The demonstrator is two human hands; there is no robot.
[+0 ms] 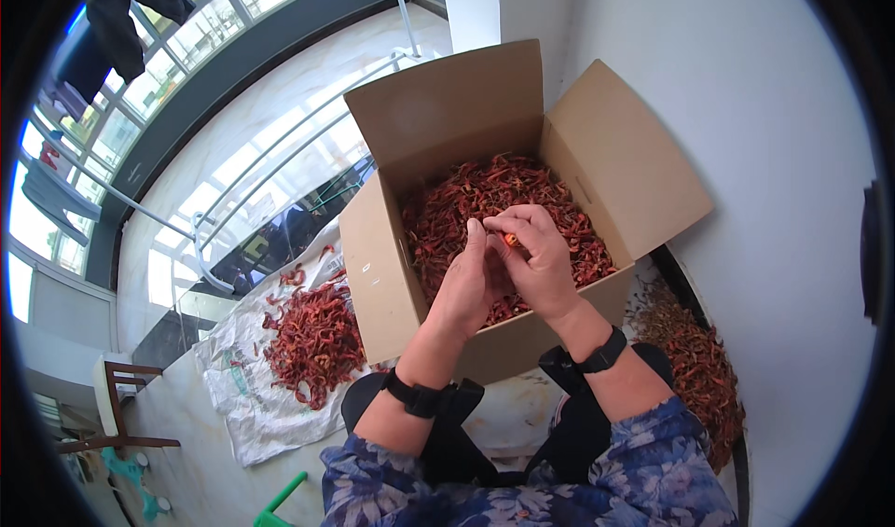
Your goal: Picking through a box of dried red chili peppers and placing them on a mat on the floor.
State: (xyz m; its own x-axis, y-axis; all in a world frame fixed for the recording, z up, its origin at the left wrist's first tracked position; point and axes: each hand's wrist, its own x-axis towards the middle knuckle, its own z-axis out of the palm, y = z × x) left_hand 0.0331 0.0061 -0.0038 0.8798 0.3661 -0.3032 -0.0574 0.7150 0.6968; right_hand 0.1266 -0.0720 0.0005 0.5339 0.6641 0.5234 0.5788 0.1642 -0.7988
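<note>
Over a large cardboard box of dried red chili peppers, my two hands meet at the fingertips. In my right hand a dried chili pepper is pinched, its orange-red end showing between the fingers. My left hand is raised beside it with the thumb up, close to the right fingertips. Its other fingers are partly hidden, so whether it also grips the pepper is unclear. Both wrists wear black straps.
To the left, a heap of red chili peppers lies on a white woven sack. At right, along the wall, is a pile of chili bits and stems. A white metal drying rack stands beyond; a wooden chair is far left.
</note>
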